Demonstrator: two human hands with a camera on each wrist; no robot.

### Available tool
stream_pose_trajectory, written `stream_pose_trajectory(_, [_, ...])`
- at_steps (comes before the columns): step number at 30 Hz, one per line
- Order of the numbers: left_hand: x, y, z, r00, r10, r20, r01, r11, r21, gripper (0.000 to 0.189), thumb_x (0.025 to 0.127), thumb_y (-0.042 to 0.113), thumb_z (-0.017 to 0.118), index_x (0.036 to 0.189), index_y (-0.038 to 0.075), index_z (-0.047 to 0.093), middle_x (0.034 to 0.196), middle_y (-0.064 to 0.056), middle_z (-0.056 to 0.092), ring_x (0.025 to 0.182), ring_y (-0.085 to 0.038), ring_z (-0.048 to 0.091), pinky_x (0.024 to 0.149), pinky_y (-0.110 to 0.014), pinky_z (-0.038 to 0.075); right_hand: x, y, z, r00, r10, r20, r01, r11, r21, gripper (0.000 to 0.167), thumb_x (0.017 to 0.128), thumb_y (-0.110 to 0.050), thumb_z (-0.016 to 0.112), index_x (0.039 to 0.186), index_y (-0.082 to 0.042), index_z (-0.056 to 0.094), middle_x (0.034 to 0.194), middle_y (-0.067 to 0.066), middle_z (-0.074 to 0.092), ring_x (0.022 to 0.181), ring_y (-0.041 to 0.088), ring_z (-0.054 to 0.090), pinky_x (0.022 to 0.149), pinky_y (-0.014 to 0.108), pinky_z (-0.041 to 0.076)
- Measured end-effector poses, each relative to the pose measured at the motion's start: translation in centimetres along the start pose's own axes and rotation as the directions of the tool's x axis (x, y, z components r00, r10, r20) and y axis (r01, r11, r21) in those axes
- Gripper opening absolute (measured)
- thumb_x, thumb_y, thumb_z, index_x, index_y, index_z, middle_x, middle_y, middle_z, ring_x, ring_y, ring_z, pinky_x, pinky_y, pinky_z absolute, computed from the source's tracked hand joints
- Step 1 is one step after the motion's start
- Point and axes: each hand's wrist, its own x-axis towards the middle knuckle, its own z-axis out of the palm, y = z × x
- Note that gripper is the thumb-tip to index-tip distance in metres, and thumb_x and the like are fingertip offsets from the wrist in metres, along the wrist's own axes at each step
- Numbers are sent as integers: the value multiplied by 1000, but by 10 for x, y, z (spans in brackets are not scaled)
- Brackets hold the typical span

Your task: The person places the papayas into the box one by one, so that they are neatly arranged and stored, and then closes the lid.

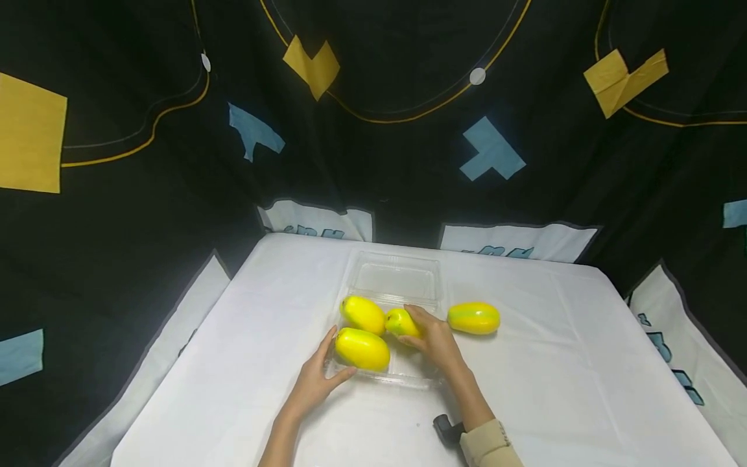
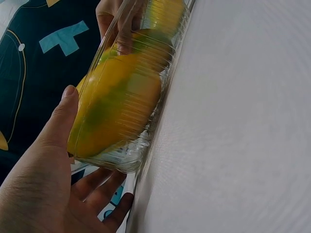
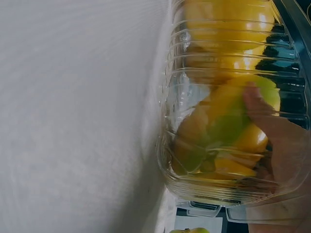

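Observation:
A clear plastic clamshell box (image 1: pixel 415 364) lies with its lid laid back, holding oblong yellow-green fruits. One fruit (image 1: pixel 363 314) is at the back left of the base, and another (image 1: pixel 363 349) is in front of it. My right hand (image 1: pixel 436 338) grips a third fruit (image 1: pixel 400 322) beside them, inside the base; through the ribbed wall the right wrist view shows the thumb against this fruit (image 3: pixel 226 124). At the box's front left corner is my left hand (image 1: pixel 315 379), thumb and fingers spread around the corner, as the left wrist view also shows.
Another yellow-green fruit (image 1: pixel 474 318) lies on the white-covered table (image 1: pixel 560 376) to the right of the box. The transparent lid (image 1: pixel 397 275) extends toward the table's far edge. A dark curtain (image 1: pixel 385 175) hangs behind. A black device (image 1: pixel 448 429) is at the right wrist.

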Motion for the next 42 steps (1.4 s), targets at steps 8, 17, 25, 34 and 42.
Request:
stream_pose_trajectory(8, [-3, 2, 0, 1000, -11, 5, 11, 1000, -8, 91, 79, 45, 70, 149, 24, 15, 144, -10, 36, 133, -32, 29, 104, -61, 20, -3, 1, 2, 1000, 8, -17, -8, 1000, 0, 67, 76, -33, 75, 132, -5, 51, 131, 15, 51, 118, 31, 50, 99, 40, 39])
stream_pose_trajectory(17, [-2, 2, 0, 1000, -2, 5, 2, 1000, -3, 91, 79, 43, 70, 149, 21, 16, 144, -10, 37, 133, -32, 29, 104, -62, 19, -4, 0, 1, 999, 33, -5, -33, 999, -13, 70, 77, -35, 74, 136, -8, 46, 135, 15, 47, 122, 32, 46, 102, 44, 35])
stream_pose_trajectory(25, [-1, 3, 0, 1000, -13, 1, 13, 1000, -3, 91, 79, 44, 70, 149, 23, 16, 144, -8, 37, 133, -30, 29, 105, -60, 19, -4, 0, -1, 1000, -14, -22, 13, 1000, -20, 69, 75, -32, 77, 133, -7, 49, 134, 14, 48, 124, 33, 42, 104, 47, 32])
stream_pose_trajectory(34, [-1, 3, 0, 1000, -23, -3, 23, 1000, -5, 90, 78, 44, 70, 148, 25, 17, 143, -7, 38, 133, -31, 30, 104, -62, 19, -2, 0, -1, 991, -86, -102, 77, 993, -89, 61, 73, -27, 79, 126, -6, 57, 126, 12, 55, 114, 28, 46, 98, 46, 39])
stream_pose_trajectory(42, [0, 2, 1, 1000, -23, -5, 23, 1000, -5, 91, 78, 45, 70, 149, 22, 17, 143, -7, 39, 132, -31, 31, 103, -62, 20, -1, 1, -2, 994, -87, -64, 80, 992, -94, 63, 74, -26, 75, 130, -7, 53, 128, 11, 54, 114, 27, 47, 97, 46, 40])
